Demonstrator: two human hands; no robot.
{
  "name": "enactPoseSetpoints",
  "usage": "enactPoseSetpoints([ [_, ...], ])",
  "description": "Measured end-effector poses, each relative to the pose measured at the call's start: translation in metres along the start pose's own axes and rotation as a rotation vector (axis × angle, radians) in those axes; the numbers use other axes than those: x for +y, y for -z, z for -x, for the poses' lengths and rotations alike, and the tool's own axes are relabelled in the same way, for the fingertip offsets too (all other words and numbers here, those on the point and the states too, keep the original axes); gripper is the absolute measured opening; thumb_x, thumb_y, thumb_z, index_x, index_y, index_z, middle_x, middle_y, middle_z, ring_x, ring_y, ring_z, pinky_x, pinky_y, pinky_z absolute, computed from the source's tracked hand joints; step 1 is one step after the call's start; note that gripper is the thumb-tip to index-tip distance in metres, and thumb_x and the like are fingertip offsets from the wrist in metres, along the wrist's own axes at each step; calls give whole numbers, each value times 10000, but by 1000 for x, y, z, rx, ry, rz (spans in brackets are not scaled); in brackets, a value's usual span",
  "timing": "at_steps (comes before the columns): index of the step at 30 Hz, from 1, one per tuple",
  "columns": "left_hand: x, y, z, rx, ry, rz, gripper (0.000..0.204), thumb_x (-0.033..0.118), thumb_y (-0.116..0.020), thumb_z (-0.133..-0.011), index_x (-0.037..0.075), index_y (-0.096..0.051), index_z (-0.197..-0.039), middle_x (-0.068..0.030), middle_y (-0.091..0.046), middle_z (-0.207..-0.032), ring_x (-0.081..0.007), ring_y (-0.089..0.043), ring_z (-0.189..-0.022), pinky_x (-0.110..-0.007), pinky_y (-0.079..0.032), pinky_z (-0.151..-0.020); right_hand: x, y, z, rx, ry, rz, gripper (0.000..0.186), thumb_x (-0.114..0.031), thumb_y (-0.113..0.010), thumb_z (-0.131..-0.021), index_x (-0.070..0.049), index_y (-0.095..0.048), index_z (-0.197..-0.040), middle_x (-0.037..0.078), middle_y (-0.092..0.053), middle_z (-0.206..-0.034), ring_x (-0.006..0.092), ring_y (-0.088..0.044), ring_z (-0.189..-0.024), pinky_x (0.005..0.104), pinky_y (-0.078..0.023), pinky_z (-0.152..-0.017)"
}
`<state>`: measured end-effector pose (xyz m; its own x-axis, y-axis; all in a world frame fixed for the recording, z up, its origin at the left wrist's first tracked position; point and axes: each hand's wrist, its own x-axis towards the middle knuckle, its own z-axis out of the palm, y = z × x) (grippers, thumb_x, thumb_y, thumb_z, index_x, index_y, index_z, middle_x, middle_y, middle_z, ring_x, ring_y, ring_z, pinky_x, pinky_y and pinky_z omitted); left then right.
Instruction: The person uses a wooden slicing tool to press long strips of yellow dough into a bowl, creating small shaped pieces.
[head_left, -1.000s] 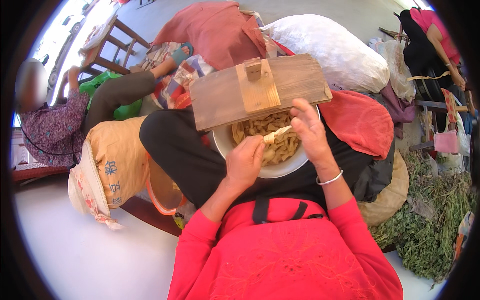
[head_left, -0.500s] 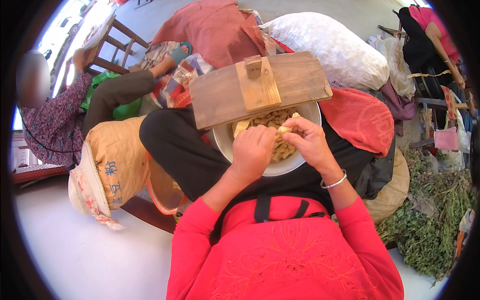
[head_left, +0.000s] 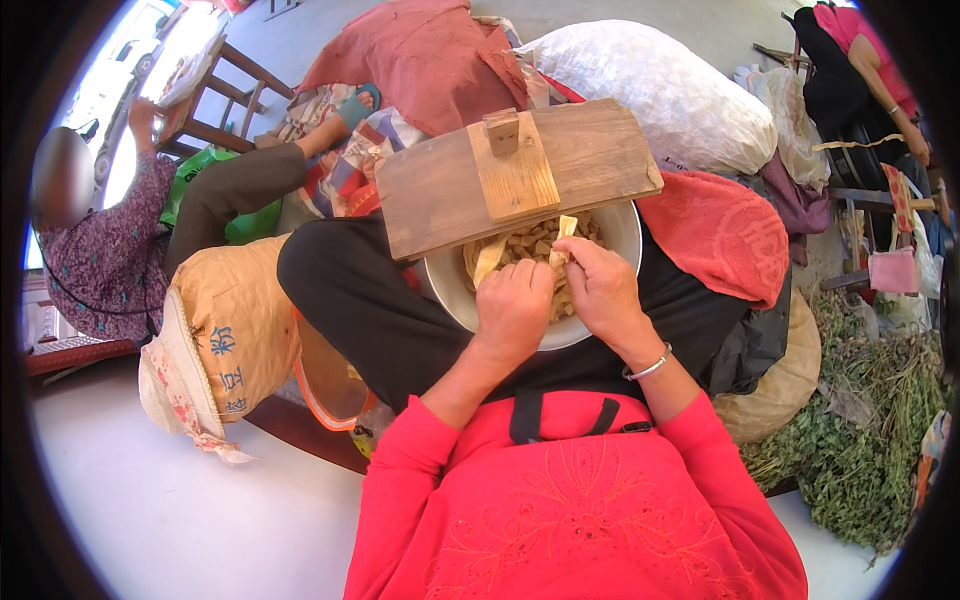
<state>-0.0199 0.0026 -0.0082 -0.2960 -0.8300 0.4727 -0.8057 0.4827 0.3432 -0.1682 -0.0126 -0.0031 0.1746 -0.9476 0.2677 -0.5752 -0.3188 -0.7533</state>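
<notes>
A metal basin (head_left: 628, 222) in my lap contains many small tan chunks (head_left: 528, 240). Over the basin my left hand (head_left: 513, 312) is closed on a pale yellow strip (head_left: 487, 262), whose end sticks out past the knuckles. My right hand (head_left: 603, 290), with a silver bangle at the wrist, pinches another piece of pale yellow strip (head_left: 563, 232) close to the left fingertips. Whether the two pieces are joined is hidden by my fingers. Across the basin's far rim lies a wooden board (head_left: 605, 150) with an upright block (head_left: 502, 132) on it.
A red towel (head_left: 715, 235) drapes over my right knee. Beyond the board lie a reddish cloth (head_left: 400, 65) and a stuffed white sack (head_left: 650, 90). At left are a brown paper sack (head_left: 240, 310) and a seated person (head_left: 105, 240); dried plants (head_left: 860, 440) heap at right.
My right hand has shifted slightly left and down, closer to my left hand. More of the strip now stands up above its fingers. The seated person at left has leaned lower.
</notes>
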Motion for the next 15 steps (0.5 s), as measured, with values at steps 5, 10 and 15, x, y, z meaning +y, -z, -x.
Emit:
enactPoseSetpoints([
  [5,11,13,1,-117,157,204,159,135,-615,-855,76,-554,-721,-69,-555,-654,-259,-574,-595,-348,-419,-496,5,3,-4,-26,248,250,275,20,-592,-719,-127,-639,-947,63,-644,-901,254,-596,-891,346,-440,-766],
  [10,-25,23,7,-294,575,966,259,192,-556,-952,34,-578,-748,12,-556,-663,-131,-519,-566,-285,-399,-492,11,15,-9,-181,43,-259,304,-24,-627,-786,-63,-642,-1087,97,-620,-1136,250,-565,-1097,344,-429,-936],
  [15,-31,41,-15,-473,930,1406,300,285,-532,-974,59,-590,-786,62,-407,-570,-40,-292,-474,-217,-229,-443,-2,36,-26,-360,-127,-650,365,-62,-681,-804,-15,-622,-1162,116,-585,-1243,209,-513,-1201,324,-372,-1039],
])
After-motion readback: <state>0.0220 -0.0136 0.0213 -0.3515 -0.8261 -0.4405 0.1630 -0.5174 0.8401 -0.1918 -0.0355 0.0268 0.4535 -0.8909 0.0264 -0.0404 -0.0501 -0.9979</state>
